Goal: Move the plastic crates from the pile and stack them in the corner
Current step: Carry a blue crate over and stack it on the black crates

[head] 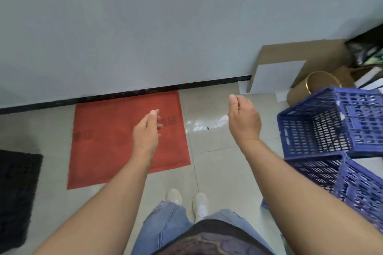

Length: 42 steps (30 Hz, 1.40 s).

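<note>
Blue plastic crates [323,130] are piled at the right edge of the frame, one tipped on its side with its open mouth facing left, sitting on top of another blue crate [352,182] lower right. Both hands are out in front with nothing in them. The left hand [146,130] hovers over a red mat [103,151] in the middle of the frame, fingers loosely curled, thumb resting near the fingertips. The right hand [244,118] is just left of the tipped crate, not touching it, fingers curled in about halfway. The mat lies against the black skirting at the foot of a pale wall [145,27]. A black rug [16,192] sits lower left. Upper right, behind the crates, there's cardboard [300,51] and a gold bin [319,83] lying on its side. White shoes [186,201] and jeans show at the bottom centre.
</note>
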### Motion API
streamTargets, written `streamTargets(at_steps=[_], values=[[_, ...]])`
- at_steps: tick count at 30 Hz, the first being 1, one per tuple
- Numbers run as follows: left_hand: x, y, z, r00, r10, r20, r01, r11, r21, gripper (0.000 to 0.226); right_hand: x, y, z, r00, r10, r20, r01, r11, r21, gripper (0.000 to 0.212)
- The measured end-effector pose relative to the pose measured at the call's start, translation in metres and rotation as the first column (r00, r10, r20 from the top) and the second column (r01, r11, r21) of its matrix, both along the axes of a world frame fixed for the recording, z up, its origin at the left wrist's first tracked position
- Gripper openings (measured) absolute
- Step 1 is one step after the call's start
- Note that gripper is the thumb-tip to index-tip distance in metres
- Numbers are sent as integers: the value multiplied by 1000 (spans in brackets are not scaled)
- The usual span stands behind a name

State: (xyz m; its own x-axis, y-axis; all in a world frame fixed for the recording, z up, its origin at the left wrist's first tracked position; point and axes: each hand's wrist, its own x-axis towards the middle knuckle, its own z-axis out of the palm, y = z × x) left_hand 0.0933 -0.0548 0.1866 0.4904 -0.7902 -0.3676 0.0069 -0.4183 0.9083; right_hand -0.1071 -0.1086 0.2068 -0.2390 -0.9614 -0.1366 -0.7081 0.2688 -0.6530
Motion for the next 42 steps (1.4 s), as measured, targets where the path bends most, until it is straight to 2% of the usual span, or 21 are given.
streamTargets(at_steps=[5,12,18,24,31,42], values=[[-37,-37,13,974,-228,7,228,973,-34,41,-50,5,14,991,-121,-64,118,992,-51,32],[-102,-73,22,914,-406,-7,406,913,-29,47,-122,12,16,943,-328,-59,324,943,-76,34],[-177,-106,10,893,-449,-24,450,893,7,47,-199,-7,2,898,-441,-18,439,896,-63,33],[-292,-144,-2,852,-522,-39,524,850,58,45,-305,-35,-18,852,-524,7,524,852,-7,37],[-424,-193,-44,786,-610,-105,619,776,126,44,-437,-77,-54,814,-576,-73,579,815,23,40],[-510,-264,-126,744,-663,-83,667,732,138,49,-519,-136,-122,818,-566,-99,573,817,66,37]])
